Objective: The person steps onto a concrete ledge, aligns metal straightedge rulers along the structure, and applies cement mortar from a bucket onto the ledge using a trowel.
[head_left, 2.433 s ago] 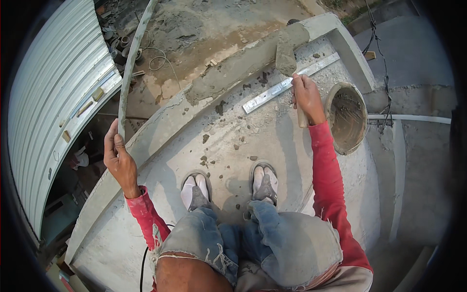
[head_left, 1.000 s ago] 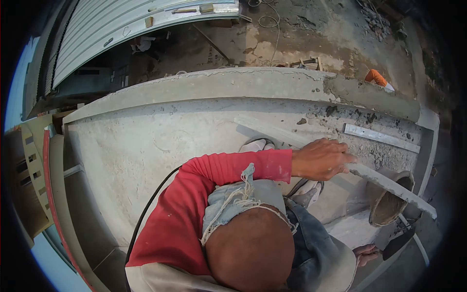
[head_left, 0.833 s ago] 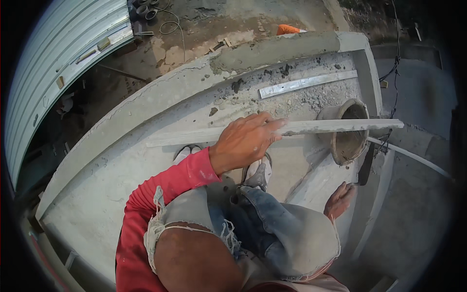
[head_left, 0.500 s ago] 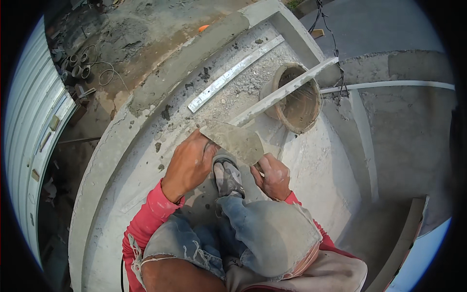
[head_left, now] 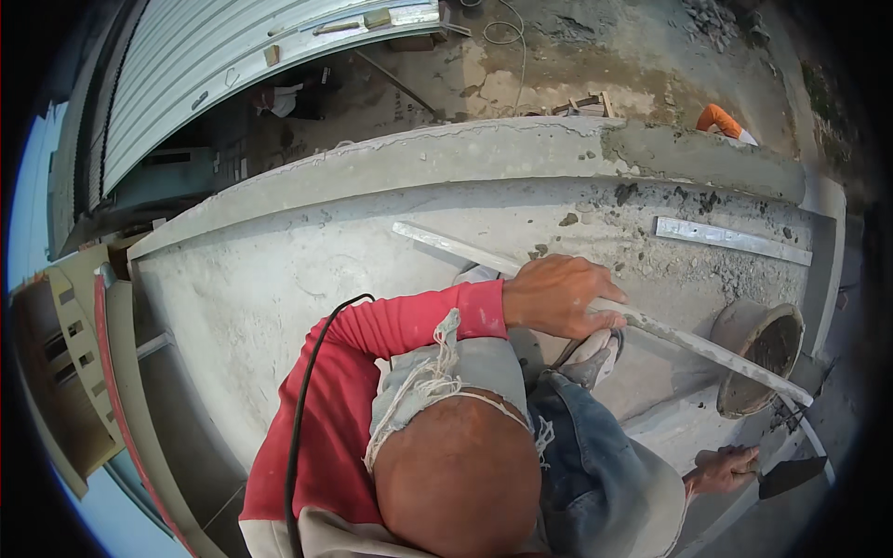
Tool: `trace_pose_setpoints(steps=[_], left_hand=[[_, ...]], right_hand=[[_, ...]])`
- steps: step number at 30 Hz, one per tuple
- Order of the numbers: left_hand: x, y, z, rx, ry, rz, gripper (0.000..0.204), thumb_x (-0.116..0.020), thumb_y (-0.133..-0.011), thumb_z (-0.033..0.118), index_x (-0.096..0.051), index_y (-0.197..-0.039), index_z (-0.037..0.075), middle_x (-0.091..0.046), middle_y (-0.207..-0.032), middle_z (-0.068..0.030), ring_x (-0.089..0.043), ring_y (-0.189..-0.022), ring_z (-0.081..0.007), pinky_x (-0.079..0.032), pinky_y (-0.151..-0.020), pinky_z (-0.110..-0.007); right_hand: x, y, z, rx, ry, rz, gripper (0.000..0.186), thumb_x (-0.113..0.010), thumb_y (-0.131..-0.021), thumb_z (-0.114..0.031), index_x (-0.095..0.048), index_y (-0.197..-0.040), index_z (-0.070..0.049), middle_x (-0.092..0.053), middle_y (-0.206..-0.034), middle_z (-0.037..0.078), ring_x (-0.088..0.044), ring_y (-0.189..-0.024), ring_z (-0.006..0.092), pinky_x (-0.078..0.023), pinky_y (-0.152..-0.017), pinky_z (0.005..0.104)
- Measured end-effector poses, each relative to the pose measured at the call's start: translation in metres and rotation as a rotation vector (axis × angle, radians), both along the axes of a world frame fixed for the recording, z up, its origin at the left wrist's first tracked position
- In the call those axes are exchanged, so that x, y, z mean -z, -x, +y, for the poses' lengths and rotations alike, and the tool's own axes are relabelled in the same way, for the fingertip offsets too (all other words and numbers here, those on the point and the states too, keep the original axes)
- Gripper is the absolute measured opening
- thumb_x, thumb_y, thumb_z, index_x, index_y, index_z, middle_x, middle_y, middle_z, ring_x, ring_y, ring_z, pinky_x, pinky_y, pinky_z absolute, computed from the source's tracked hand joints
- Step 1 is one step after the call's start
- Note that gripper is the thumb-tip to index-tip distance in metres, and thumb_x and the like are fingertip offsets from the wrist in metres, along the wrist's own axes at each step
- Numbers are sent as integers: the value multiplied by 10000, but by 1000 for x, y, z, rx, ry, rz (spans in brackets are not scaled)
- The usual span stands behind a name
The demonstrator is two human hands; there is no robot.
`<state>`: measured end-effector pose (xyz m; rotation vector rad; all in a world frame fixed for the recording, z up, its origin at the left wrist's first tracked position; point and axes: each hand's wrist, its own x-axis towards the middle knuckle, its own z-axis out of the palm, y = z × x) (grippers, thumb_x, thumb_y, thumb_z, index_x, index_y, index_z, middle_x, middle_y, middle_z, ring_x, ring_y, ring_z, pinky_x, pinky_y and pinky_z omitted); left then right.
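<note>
My left hand [head_left: 563, 296] is wrapped around a long, pale, mortar-smeared straightedge [head_left: 693, 342] near its middle. The bar slants down to the right, its right end passing across the bucket. At the lower right, my right hand [head_left: 726, 470] grips the handle of a trowel [head_left: 793, 476], whose dark blade points right, away from my body. The mortar-crusted bucket [head_left: 735, 325] leans on its side toward the right, with wet residue inside. My shod foot [head_left: 593, 361] rests on the concrete just below my left hand.
A low concrete parapet [head_left: 400, 181] curves along the far side. A second flat bar [head_left: 735, 242] lies beside it among mortar crumbs. Beyond and below are a corrugated metal roof [head_left: 251, 74] and a person's orange-clad limb [head_left: 721, 119]. A black cable [head_left: 302, 400] runs over my left sleeve.
My view has swung left. My left hand has left the trowel blade and taken hold of the straightedge, which lay across the bucket. My right hand has moved out to the right with the trowel.
</note>
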<state>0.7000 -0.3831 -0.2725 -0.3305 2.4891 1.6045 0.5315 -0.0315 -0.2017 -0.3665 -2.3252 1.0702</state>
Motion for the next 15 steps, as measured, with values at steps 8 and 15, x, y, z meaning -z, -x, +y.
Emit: trace_pose_setpoints(steps=[8,15], left_hand=[[10,-35,-19,-245,113,-152,497,-611,-906,645,-803,-1083,222,-740,-978,-119,-692,-869,-383,-545,-746,-480],[2,-30,-20,-197,-57,-321,558,-737,-768,638,-800,-1081,181,-745,-966,-118,-699,-850,-360,-534,-720,-460]], right_hand=[[75,-22,15,-240,425,-214,239,-590,-1043,-245,-564,-970,-19,-497,-660,36,-469,-577,137,-409,-518,311],[49,-34,-38,-350,405,-120,189,-604,-1014,-193,-531,-941,-34,-528,-747,68,-484,-631,180,-400,-580,336]])
